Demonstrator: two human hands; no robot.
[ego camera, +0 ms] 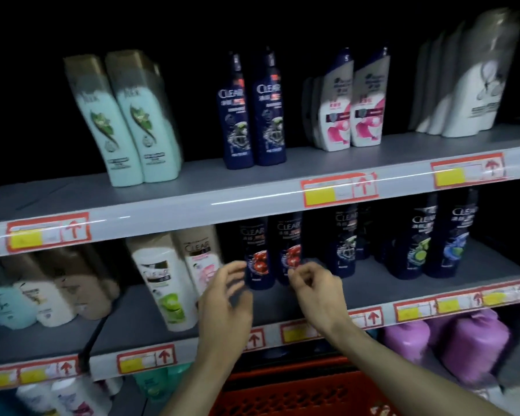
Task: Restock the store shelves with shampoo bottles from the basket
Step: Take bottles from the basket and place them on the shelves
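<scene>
Hands bare at the middle shelf (126,319)
Left hand (225,298) spread, right hand (312,286) curled on nothing, beside Clear bottles (257,256); red basket (282,391) at 6 o'clock, contents hidden, restocking seemingly unfinished.

Upper shelf (192,187): grey board; carried price tags (339,190) along its front lip.
Landmark: navy CLEAR pair (251,115) stood upright mid-shelf.
Left of pair: two mint bottles (126,121) stood touching.
Right of pair: white-and-pink bottles (351,106), then grey-white bottles (469,94) farther right.
Lower shelf (138,313), below pair: red-labelled dark bottles (270,250) stood directly beneath; white CLEAR bottles (165,280) down-left; more dark bottles (433,235) down-right.
</scene>
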